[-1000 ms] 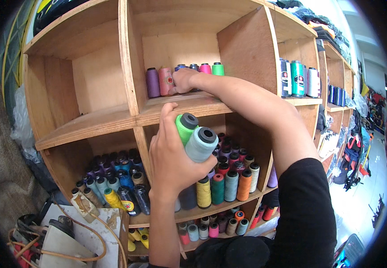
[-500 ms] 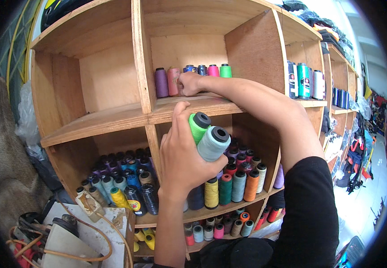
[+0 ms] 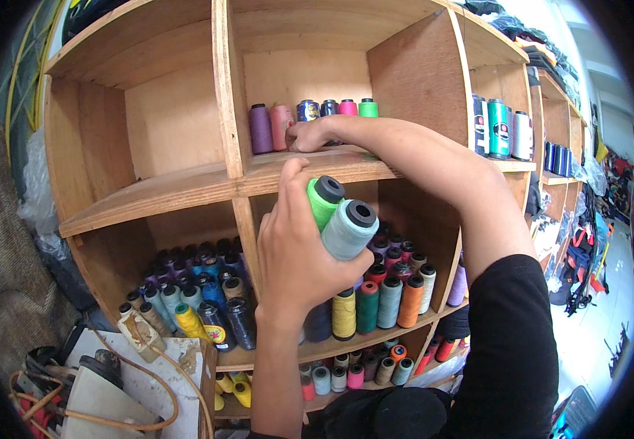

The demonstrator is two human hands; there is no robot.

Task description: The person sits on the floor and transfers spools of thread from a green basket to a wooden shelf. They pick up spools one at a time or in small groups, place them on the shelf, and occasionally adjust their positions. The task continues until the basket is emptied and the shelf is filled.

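My left hand is wrapped round two cone-shaped thread spools in front of the shelf: a bright green spool and a pale blue spool, both tilted with black ends up. On the upper middle shelf, my right hand has its fingers curled at the lower right of a salmon-pink spool. What those fingers hold, if anything, is hidden. A purple spool stands left of the pink one. Behind my right hand and forearm stand dark blue spools, a hot pink spool and a green spool.
Wooden dividers and a shelf edge frame the compartments. Below, many spools stand packed, among them an orange spool and a yellow spool. A white table with cords and a power strip sits at lower left.
The view has shifted slightly. My right hand sits a little lower against the salmon-pink spool. My left hand keeps hold of the same two spools.
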